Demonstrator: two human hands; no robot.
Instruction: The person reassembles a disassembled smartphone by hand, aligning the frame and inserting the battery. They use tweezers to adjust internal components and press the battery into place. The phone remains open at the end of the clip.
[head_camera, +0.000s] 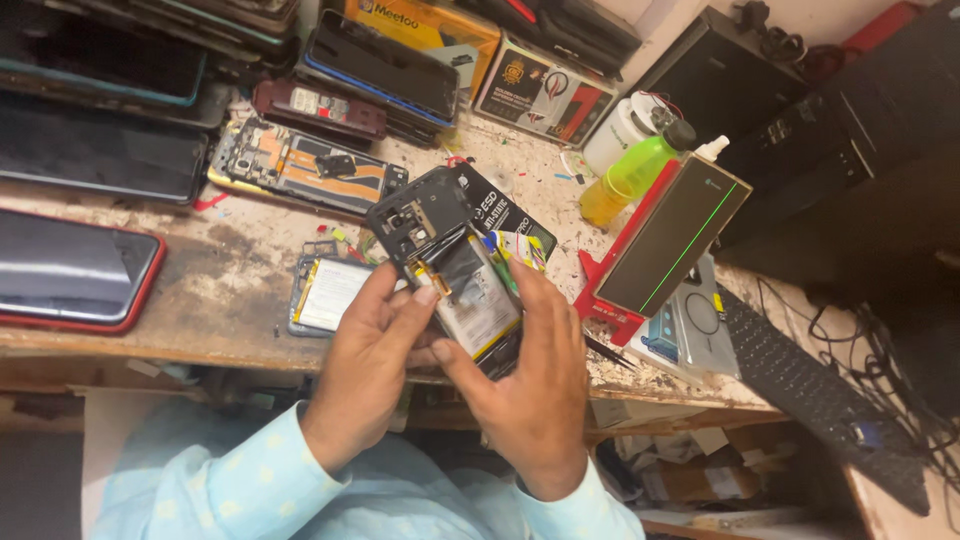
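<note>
- The left hand (372, 352) and the right hand (530, 375) both grip one opened phone (450, 265) above the near edge of the workbench (230, 275). Its back is off and the insides face up.
- Inside that phone's shell lies a flat battery (478, 305) with a silvery face. The left thumb presses on its upper corner, and the right fingers wrap the phone's far side.
- Just beyond the left fingers, flat on the bench, lies a second opened phone (325, 292) with a pale battery showing.
- Further out from the left hand is another stripped phone (300, 168), boards and orange strips bare.
- Well to the left of that hand lies a red-edged phone (75, 272), screen up.
- Beyond the right hand a phone screen (675, 238) with a green line across it leans on a red stand (605, 300).
- Behind it stand a yellow-green squeeze bottle (630, 175) and a white tub (615, 130).
- To the right of the right hand a black keyboard (810, 385) runs along the bench.
</note>
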